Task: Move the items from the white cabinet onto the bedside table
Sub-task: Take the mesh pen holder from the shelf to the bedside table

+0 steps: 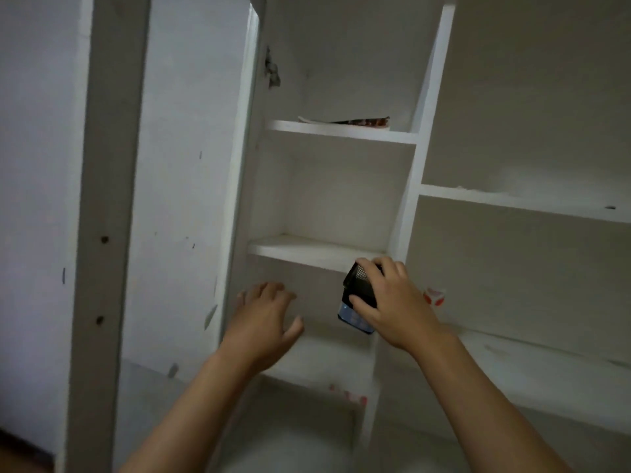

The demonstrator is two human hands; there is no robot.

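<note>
The white cabinet (338, 133) stands open in front of me with several shelves. My right hand (392, 302) grips a small black device (358, 288) with a mesh top and a blue lower end, held in front of the middle shelf's right end. My left hand (266, 315) reaches toward the compartment below the middle shelf with its fingers spread and holds nothing. A flat printed packet (355, 121) lies on the upper shelf. A small white and orange cube (434, 297) sits in the right compartment, just right of my right hand.
The open cabinet door (102, 233) stands at the left, with a white wall panel behind it. A wide shelf (512, 199) runs off to the right. Small red marks (348, 394) show on a lower shelf edge.
</note>
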